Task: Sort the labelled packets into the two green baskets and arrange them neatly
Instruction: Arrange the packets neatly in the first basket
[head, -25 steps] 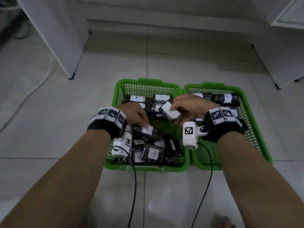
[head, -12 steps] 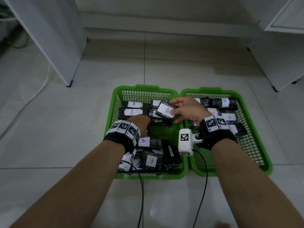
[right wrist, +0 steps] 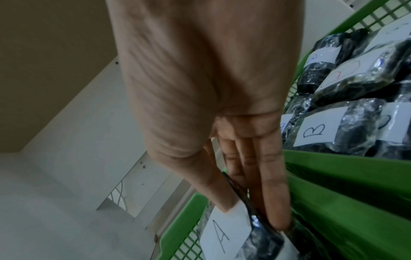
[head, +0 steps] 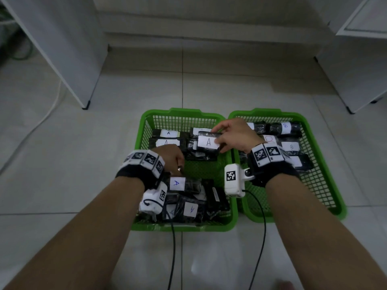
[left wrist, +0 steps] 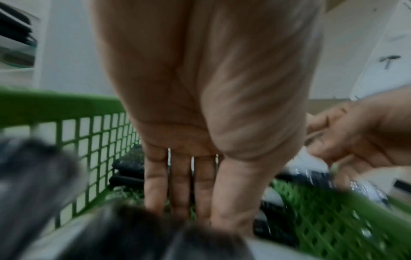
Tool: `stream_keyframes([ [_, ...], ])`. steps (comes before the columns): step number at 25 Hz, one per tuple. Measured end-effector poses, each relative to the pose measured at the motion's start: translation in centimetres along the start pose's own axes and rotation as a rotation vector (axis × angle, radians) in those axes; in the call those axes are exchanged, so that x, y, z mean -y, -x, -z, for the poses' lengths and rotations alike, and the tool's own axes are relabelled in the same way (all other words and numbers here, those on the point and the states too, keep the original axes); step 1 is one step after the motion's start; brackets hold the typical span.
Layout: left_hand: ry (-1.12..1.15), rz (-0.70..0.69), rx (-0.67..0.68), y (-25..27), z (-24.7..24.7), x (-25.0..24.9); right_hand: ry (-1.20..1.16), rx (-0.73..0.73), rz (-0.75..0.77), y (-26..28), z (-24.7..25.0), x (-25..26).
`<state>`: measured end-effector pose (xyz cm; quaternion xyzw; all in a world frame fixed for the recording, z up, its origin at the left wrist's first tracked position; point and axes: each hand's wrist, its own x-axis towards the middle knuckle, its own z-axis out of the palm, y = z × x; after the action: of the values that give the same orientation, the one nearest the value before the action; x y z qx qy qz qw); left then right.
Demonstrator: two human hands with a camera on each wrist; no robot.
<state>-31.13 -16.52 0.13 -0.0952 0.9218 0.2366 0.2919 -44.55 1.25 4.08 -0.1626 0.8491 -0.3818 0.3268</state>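
Two green baskets sit side by side on the floor; the left basket (head: pixel 139 141) holds A packets, the right basket (head: pixel 314 147) B packets. The right hand (head: pixel 234 136) pinches an A packet (head: pixel 207 142) over the left basket's far rows; the left hand (head: pixel 171 156) reaches down with straight fingers, holding nothing I can see. The packet looks light, soft and slippery in its clear wrap; best gripped across its edges.

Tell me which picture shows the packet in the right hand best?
The head view: the whole A packet, label up, held by the right hand over the left basket. The right wrist view shows it closer but cropped; the left wrist view shows only a blur.
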Motion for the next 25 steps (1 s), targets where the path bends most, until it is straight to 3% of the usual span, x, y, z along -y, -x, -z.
stream_keyframes([
  [4,0.25,0.011,-0.133,2.8,3.8,1.6,0.095,-0.001,0.01,-0.6,-1.0,0.3],
  [9,0.292,0.1,-0.271,3.6,5.4,3.3,0.39,0.097,0.003,-0.7,-3.3,0.7],
  [15,0.299,0.122,-0.223,3.2,3.8,3.8,0.914,0.116,0.161,0.4,-5.3,1.9],
  [17,0.325,0.129,-0.247,3.2,4.0,3.9,0.864,0.172,0.206,0.6,-6.2,2.1],
  [19,0.368,0.135,-0.287,3.3,4.2,4.1,0.757,0.386,0.171,1.0,-7.1,2.3],
  [21,0.388,0.146,-0.298,3.3,4.2,4.0,0.841,0.577,0.142,1.2,-7.8,1.9],
  [23,0.37,0.161,-0.257,3.3,3.9,3.7,0.865,0.571,0.151,1.4,-7.8,1.3],
  [25,0.288,0.154,-0.209,3.1,3.3,3.2,0.714,0.499,0.107,1.1,-6.4,1.2],
])
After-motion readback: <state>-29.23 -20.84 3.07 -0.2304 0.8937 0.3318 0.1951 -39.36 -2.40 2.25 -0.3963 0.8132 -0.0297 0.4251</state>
